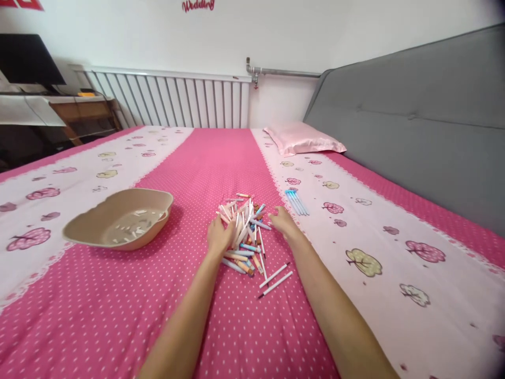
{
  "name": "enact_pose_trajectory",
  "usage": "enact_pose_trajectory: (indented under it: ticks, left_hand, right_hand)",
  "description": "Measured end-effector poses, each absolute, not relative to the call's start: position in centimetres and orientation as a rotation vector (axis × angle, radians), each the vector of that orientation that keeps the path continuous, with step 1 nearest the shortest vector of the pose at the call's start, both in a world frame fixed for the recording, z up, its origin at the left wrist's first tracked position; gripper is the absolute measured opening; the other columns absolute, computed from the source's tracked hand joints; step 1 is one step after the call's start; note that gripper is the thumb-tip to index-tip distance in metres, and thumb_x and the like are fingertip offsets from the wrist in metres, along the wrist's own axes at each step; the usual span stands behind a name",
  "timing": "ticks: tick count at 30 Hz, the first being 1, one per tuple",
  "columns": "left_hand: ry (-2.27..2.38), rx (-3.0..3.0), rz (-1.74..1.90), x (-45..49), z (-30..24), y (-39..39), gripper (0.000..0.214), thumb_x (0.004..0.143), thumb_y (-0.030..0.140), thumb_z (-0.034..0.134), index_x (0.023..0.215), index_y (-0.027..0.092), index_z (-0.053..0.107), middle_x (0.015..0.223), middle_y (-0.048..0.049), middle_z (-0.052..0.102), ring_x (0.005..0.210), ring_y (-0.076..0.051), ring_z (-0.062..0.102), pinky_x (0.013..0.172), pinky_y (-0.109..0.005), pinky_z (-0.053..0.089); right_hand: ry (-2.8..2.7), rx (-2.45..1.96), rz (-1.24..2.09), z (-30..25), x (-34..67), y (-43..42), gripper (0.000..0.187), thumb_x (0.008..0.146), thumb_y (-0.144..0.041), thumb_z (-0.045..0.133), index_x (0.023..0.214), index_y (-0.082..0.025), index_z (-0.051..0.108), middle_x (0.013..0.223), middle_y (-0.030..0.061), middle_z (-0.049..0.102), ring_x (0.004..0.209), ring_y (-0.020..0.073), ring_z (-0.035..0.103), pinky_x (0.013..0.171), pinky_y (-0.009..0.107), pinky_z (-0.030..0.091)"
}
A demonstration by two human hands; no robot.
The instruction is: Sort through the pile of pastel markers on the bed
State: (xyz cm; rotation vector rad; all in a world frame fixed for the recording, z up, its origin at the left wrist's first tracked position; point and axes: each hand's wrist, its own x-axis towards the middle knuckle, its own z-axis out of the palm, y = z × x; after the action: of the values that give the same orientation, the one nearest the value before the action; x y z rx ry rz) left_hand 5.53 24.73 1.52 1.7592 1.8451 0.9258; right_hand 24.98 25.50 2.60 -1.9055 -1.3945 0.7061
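Note:
A loose pile of pens and slim white sticks with dark tips (245, 221) lies on the pink dotted bedspread. My left hand (220, 235) rests against the pile's left side, thumb and fingers apart, with some fingertips hidden among the pens. On the other side, my right hand (284, 223) is open, its fingers curved towards the pile's right edge with nothing visible in them. Just beyond it, several blue-capped pens (296, 202) lie side by side in a neat row. Two white sticks (275, 284) lie apart from the heap, nearer to me.
A beige plastic basin (118, 205) with small white pieces inside stands left of the pile. A pink pillow (303, 139) lies near the grey headboard (414, 116). Behind the bed are a white radiator (165, 97) and a desk with a black monitor (29, 60).

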Motion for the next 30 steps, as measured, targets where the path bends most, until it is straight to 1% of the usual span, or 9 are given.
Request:
enact_pose_trajectory:
  ticks: [2,4,8,12,17,20,24,27,30]
  left_hand:
    - [1.849,1.804,0.907,6.1,1.0,24.6,0.06,0.078,0.046,0.044,0.124,0.009,0.044,0.126,-0.0221,0.049,0.12,-0.033,0.042,0.097,-0.046,0.031]
    - [1.813,1.934,0.849,6.4,0.5,24.3,0.06,0.078,0.047,0.044,0.125,0.011,0.044,0.129,-0.0195,0.047,0.122,-0.031,0.041,0.097,-0.044,0.032]
    - [1.757,2.085,0.784,6.2,0.2,23.9,0.063,0.077,0.045,0.047,0.128,0.008,0.042,0.132,-0.0201,0.042,0.125,-0.03,0.036,0.1,-0.043,0.03]
    - [1.691,2.168,0.748,5.6,0.4,24.0,0.06,0.078,0.045,0.046,0.127,0.01,0.043,0.131,-0.0179,0.044,0.122,-0.028,0.039,0.101,-0.043,0.029]
    - [1.645,2.171,0.752,5.2,0.9,24.1,0.057,0.08,0.042,0.044,0.127,0.011,0.042,0.13,-0.0158,0.046,0.122,-0.027,0.04,0.101,-0.04,0.03]
    - [1.65,2.126,0.747,4.5,1.6,23.9,0.054,0.079,0.039,0.045,0.125,0.011,0.045,0.128,-0.015,0.048,0.121,-0.027,0.041,0.101,-0.038,0.031]
    - [1.669,2.014,0.705,3.0,3.0,23.7,0.043,0.082,0.036,0.04,0.116,0.015,0.054,0.114,-0.0113,0.06,0.105,-0.025,0.055,0.088,-0.036,0.041]
    - [1.778,1.91,0.683,1.9,3.8,23.5,0.043,0.08,0.039,0.042,0.112,0.014,0.058,0.1,-0.0102,0.067,0.092,-0.024,0.061,0.079,-0.033,0.044]
    - [1.835,1.884,0.636,1.5,4.2,23.2,0.042,0.078,0.04,0.044,0.107,0.015,0.062,0.087,-0.0081,0.069,0.081,-0.023,0.062,0.07,-0.03,0.043]
  right_hand:
    - [-1.412,-1.933,0.681,1.7,24.2,26.3,0.053,0.078,-0.03,0.047,0.127,-0.011,0.043,0.13,0.0178,0.046,0.118,0.0265,0.045,0.095,0.036,0.035]
    - [-1.433,-1.949,0.664,1.2,23.5,26.5,0.052,0.078,-0.029,0.048,0.127,-0.011,0.043,0.13,0.0168,0.046,0.121,0.0264,0.043,0.098,0.037,0.032]
    - [-1.606,-1.881,0.577,0.9,22.6,26.5,0.048,0.08,-0.022,0.046,0.127,-0.015,0.044,0.127,0.0117,0.051,0.118,0.0227,0.046,0.099,0.036,0.031]
    - [-1.808,-1.787,0.435,0.5,22.6,26.8,0.045,0.083,-0.015,0.039,0.127,-0.016,0.046,0.124,0.01,0.054,0.114,0.0203,0.048,0.098,0.033,0.032]
    - [-1.926,-1.815,0.256,-0.1,22.7,27.3,0.043,0.088,-0.025,0.031,0.129,-0.018,0.045,0.127,0.012,0.05,0.121,0.0217,0.04,0.099,0.037,0.027]
    - [-1.966,-1.785,0.254,0.1,22.8,27.3,0.042,0.089,-0.026,0.029,0.125,-0.017,0.049,0.123,0.0106,0.054,0.116,0.0206,0.044,0.098,0.035,0.029]
    - [-1.881,-1.812,0.409,1.2,23.3,27.1,0.037,0.087,-0.024,0.032,0.113,-0.018,0.059,0.112,0.0064,0.062,0.102,0.0194,0.055,0.09,0.031,0.038]
    - [-1.757,-1.859,0.464,2.0,24.2,26.8,0.035,0.084,-0.023,0.038,0.111,-0.019,0.06,0.109,0.0054,0.064,0.099,0.0209,0.058,0.085,0.032,0.042]
    - [-1.71,-1.847,0.465,2.8,25.1,26.4,0.034,0.079,-0.019,0.044,0.109,-0.02,0.062,0.106,0.005,0.066,0.097,0.0204,0.06,0.083,0.031,0.043]
